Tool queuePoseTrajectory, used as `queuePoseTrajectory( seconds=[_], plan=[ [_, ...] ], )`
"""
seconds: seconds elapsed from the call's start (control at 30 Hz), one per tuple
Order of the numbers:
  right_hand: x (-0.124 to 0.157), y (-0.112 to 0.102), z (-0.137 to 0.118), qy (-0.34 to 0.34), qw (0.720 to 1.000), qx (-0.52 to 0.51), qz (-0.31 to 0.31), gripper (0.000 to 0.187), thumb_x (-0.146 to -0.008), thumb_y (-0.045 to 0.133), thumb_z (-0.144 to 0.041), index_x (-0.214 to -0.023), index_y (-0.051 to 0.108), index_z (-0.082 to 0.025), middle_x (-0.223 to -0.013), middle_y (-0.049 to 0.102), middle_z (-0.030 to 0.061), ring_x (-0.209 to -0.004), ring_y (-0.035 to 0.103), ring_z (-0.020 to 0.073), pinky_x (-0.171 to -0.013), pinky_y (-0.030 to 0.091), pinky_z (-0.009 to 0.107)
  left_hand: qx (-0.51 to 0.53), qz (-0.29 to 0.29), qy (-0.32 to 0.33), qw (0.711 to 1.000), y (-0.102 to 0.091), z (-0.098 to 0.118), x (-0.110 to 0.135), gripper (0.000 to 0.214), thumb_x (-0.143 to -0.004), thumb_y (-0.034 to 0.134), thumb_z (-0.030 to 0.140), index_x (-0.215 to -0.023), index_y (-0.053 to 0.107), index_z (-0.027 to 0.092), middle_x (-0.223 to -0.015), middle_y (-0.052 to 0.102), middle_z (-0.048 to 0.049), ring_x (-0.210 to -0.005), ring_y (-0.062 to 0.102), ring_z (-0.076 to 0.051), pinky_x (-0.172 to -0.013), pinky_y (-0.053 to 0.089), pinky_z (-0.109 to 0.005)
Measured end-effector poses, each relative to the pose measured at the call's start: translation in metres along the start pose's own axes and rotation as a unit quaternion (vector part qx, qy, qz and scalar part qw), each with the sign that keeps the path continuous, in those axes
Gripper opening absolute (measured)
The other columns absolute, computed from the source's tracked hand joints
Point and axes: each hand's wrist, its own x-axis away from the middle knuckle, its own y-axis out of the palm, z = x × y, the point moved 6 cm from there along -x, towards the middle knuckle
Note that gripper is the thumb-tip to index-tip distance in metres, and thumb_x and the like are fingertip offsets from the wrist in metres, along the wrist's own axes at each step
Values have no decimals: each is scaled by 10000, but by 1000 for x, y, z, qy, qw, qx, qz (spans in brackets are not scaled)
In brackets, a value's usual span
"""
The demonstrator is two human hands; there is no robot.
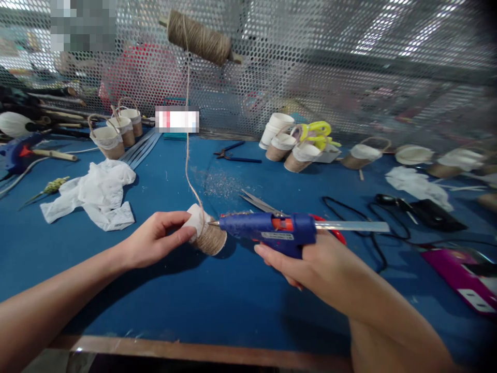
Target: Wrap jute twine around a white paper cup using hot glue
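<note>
Between the fingers and thumb of my left hand (165,238) is a small white paper cup (197,220), tilted on its side. Brown twine (209,242) wraps its lower part, and a loose strand (188,155) runs up from it to a twine spool (198,39) on the mesh. My right hand (306,264) grips a blue glue gun (267,228) with a clear glue stick (353,226) out of its back. The gun's metal nozzle (213,223) is at the cup, by the twine's edge; whether it touches I cannot tell. Scissors (262,203) with red handles lie behind the gun.
Twine-wrapped cups with handles (108,142) stand at the back left, others (303,156) at the back right. White lace (93,191) lies left. Pliers (236,154), a black cord (373,233), a black pouch (438,215) and a purple phone-like object (454,274) lie about. Perforated metal mesh (272,77) borders the back.
</note>
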Motion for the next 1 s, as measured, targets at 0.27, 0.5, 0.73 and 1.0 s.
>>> queuePoseTrajectory(
  seconds=[0.27, 0.5, 0.73, 1.0],
  plan=[
    [2, -3, -16, -98, 994, 46, 16, 196, -769, 529, -348, -610, 598, -256, -414, 536, -35, -393, 509, 131, -398, 392, 255, -14, -1, -6, 1000, -1, -1, 1, 285, -848, 443, 323, -912, 626, 113, -862, 651, -53, -771, 561, -163, -735, 450, -261],
    [6, -3, -25, -190, 974, 120, 36, 248, -792, 490, -293, -601, 647, -270, -355, 457, -38, -359, 423, 115, -412, 331, 257, -17, 0, -11, 1000, -1, -1, 1, 295, -845, 435, 319, -921, 625, 106, -854, 659, -57, -753, 570, -165, -711, 456, -270],
    [14, -2, -35, -316, 919, 215, 95, 314, -815, 401, -177, -841, 696, -279, -450, 525, -23, -379, 428, 107, -426, 298, 249, -2, 3, -9, 1000, 0, -1, -1, 280, -836, 453, 310, -923, 632, 113, -864, 670, -63, -792, 585, -181, -746, 468, -284],
    [25, -2, -56, -407, 870, 249, 122, 410, -836, 306, -63, -798, 691, -201, -374, 453, -37, -351, 421, 95, -411, 303, 225, -6, 15, -20, 1000, -1, 0, 0, 290, -834, 457, 323, -914, 650, 123, -854, 679, -54, -741, 590, -166, -698, 468, -256]
  ],
)
